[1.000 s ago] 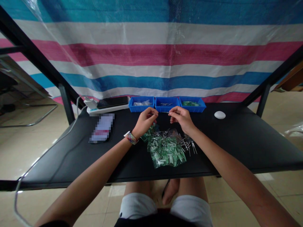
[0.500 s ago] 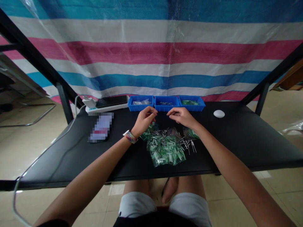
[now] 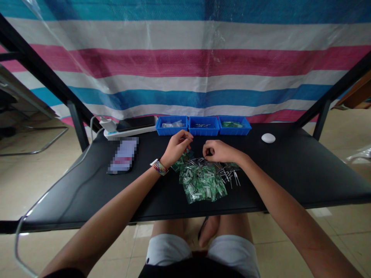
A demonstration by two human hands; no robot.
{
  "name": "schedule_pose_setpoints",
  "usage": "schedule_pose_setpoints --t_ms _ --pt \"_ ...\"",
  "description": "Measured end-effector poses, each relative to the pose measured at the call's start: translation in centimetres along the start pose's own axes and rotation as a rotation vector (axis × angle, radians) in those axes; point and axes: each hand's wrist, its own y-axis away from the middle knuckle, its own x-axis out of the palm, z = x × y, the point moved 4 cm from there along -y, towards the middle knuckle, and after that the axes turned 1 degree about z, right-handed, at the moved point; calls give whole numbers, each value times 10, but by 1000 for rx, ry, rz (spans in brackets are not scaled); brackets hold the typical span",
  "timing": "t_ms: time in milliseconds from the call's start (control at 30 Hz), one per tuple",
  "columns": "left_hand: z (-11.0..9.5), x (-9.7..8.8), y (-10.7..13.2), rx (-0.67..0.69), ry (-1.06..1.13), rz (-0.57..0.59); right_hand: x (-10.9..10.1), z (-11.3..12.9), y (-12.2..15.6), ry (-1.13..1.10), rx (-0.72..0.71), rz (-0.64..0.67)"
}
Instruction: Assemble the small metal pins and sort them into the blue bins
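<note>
My left hand (image 3: 178,146) is over the back left of a pile of small clear bags with green contents (image 3: 203,183). Its fingers are bent and drawn together; whatever is between them is hidden. My right hand (image 3: 220,151) is low at the back of the pile, its thumb and fingertips pinched by some loose thin metal pins (image 3: 199,160). I cannot make out what the pinch holds. More metal pins (image 3: 230,175) lie scattered right of the bags, partly under my right wrist.
Three blue bins stand along the back: the left bin (image 3: 172,132) with clear bags, the middle bin (image 3: 203,132) with metal pins, the right bin (image 3: 235,132) with green pieces. A phone (image 3: 124,156), a power strip (image 3: 130,132) and a white mouse-like object (image 3: 268,138) share the black table (image 3: 290,170).
My right hand has dropped from in front of the bins toward the pins, and its fingers have curled into a pinch. My left hand has hardly moved.
</note>
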Motion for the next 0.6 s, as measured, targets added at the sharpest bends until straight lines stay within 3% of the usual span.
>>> schedule_pose_setpoints --t_ms 233,433,600 --pt "1 -1 0 6 -19 26 -10 0 2 -203 4 8" --pt "-7 8 4 44 -2 183 -10 11 -3 -660 61 -245" --pt "-11 14 8 120 -27 193 5 16 -7 -858 80 -324"
